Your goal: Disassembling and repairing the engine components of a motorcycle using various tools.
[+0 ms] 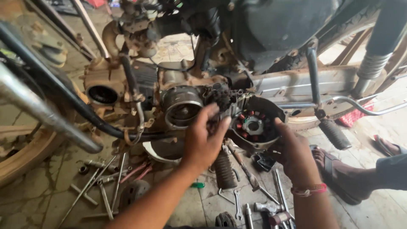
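Low on the side of a motorcycle engine (182, 91), both hands work at an opened side cover (254, 127) whose inside shows a ring of copper-coloured coils around a metal hub. My left hand (203, 140) reaches up to the cover's upper left edge, its fingers (218, 123) curled and pinching a dark, grimy clump of wiring there, just right of the round drum (182, 108) in the engine case. My right hand (294, 154) cups the cover's lower right rim, its thumb laid on the edge by the coils; the other fingers wrap behind, so I cannot tell how tightly they close. Doing this well, as I judge it, means keeping the cover steady with the right hand while the left frees or guides the wiring gently — no tugging, since the leads look short and dirty. Coils and hub lie between the two hands, touching neither thumb directly. On the stone floor (34, 199) beneath lie spanners (237, 203), long rods (101, 186) and a hammer (267, 208) — and another person's sandalled foot (339, 174) rests to the right.
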